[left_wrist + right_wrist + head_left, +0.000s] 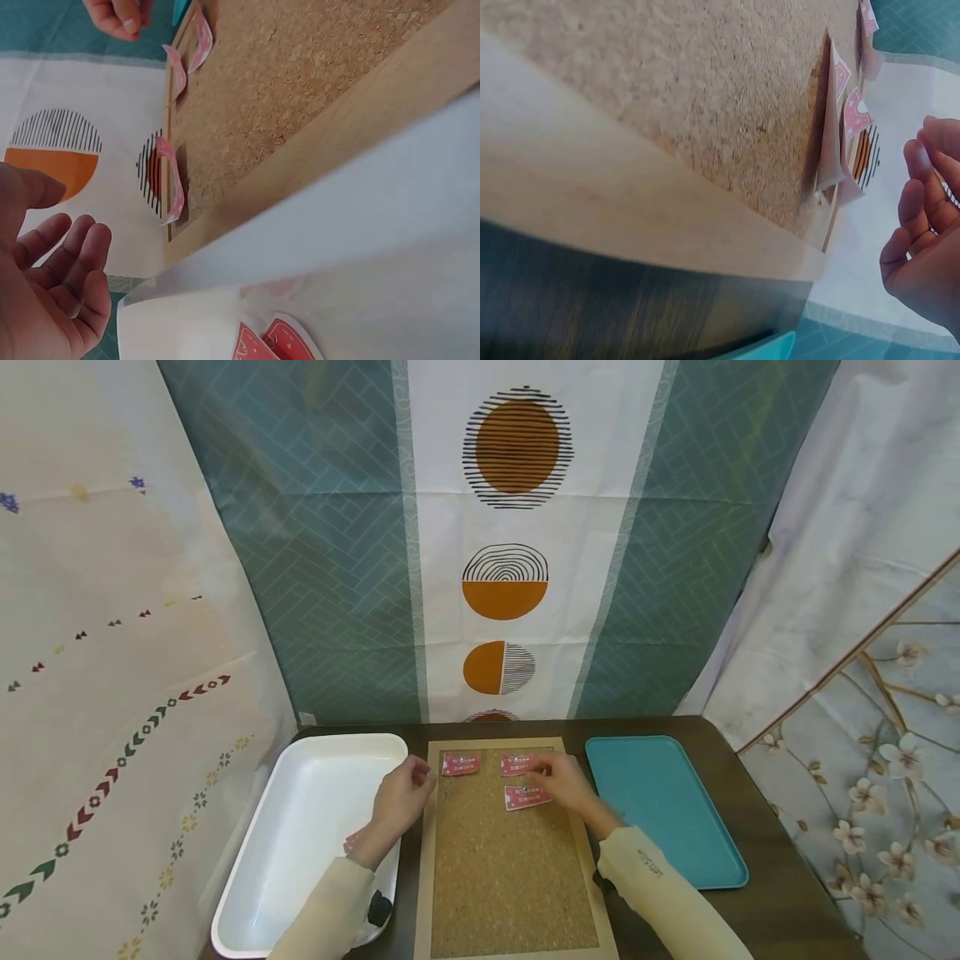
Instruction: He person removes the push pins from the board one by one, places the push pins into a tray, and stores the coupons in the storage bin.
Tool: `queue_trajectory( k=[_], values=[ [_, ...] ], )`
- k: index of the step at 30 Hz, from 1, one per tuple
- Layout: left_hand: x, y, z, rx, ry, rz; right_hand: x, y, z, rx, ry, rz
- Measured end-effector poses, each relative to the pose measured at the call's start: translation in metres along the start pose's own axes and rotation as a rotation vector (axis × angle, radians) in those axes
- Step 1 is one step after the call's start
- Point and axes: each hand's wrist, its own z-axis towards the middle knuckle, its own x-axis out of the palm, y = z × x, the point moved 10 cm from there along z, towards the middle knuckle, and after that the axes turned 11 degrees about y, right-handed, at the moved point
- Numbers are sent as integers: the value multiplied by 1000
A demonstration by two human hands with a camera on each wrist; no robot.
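Observation:
The cork board with a pale wooden frame lies between my hands. Three pink printed cards sit at its far end: a left card, a right card and a lower card, their ends curling up in the wrist views. My left hand hovers over the white tray's right edge, fingers loosely bent, nothing between them. Above the two right-hand cards is my right hand, with bent fingers and thumb near the index finger; I see nothing held there. More red cards lie in the white tray.
The white tray stands left of the board. At the right a teal tray rests on the dark table. A patterned curtain hangs behind the table's far edge, and printed cloths flank both sides.

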Motion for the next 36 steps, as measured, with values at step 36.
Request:
queue_trajectory(
  k=[36],
  values=[
    [19,-7,36,12,70,-36,36,22,41,-15,3,-8]
  ],
)
